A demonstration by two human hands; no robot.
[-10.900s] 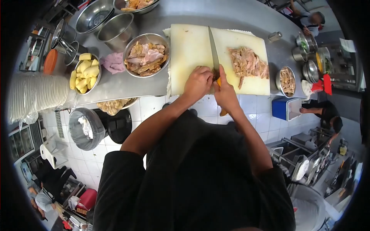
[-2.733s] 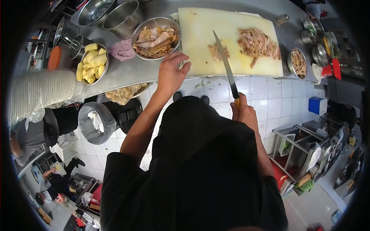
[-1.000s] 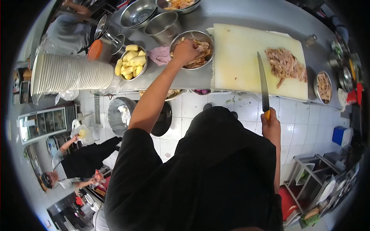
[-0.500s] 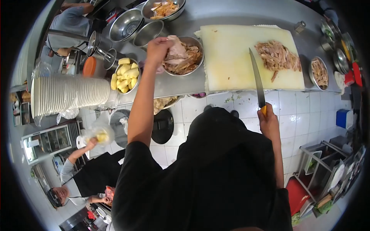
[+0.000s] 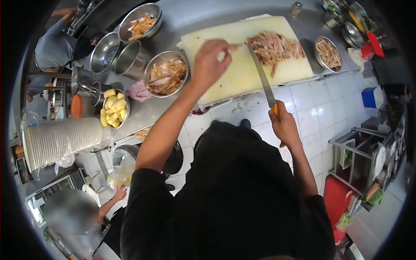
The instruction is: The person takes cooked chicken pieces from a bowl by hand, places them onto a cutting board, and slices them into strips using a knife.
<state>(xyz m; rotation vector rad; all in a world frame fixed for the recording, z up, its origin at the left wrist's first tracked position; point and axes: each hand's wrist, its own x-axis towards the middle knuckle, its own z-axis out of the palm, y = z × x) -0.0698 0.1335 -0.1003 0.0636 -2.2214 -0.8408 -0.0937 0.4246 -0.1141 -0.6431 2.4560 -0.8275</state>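
My right hand [image 5: 284, 123] grips the orange handle of a long knife [image 5: 265, 82], its blade pointing up across the board's right half. The blade's tip lies at the left edge of a pile of sliced meat [image 5: 277, 47] on the pale cutting board [image 5: 225, 84]. Over the board's left half is my left hand [image 5: 213, 60], thumb and fingers curved and slightly apart. A small blurred strip of meat [image 5: 235, 47] shows at its fingertips; contact is unclear. Larger meat pieces [image 5: 167, 78] fill a metal bowl [image 5: 148, 71] left of the board.
Bowls of shredded food [image 5: 142, 27], peeled yellow pieces [image 5: 114, 108] and sliced meat [image 5: 328, 53] stand on the metal counter [image 5: 177, 15]. Stacked white containers [image 5: 65, 141] are at left. A co-worker's hand [image 5: 120, 193] holds a plastic bag at lower left; another person [image 5: 56, 45] is upper left.
My left hand has moved from the bowl of meat to above the board and let go of the large piece. The knife's tip now reaches the sliced pile. The view has shifted right.
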